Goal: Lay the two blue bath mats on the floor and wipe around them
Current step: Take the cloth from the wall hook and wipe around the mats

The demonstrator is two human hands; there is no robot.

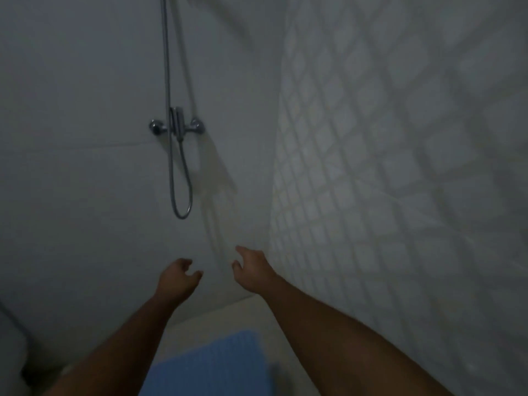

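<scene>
Mat (211,364) lies flat below both arms, left hand (178,277) and right hand (253,268) apart, empty, fingers loose, so fetching the second mat likely comes next.

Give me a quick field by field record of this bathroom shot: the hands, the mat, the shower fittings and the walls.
left hand: left hand, empty, fingers loosely curled, raised toward the wall
right hand: right hand, empty, fingers spread
mat: one blue textured bath mat flat on the pale floor, below and between the forearms; no second mat in view
fittings: chrome shower mixer tap with looping metal hose
walls: plain white wall ahead, small-square tiled wall to the right
lighting: dim
</scene>
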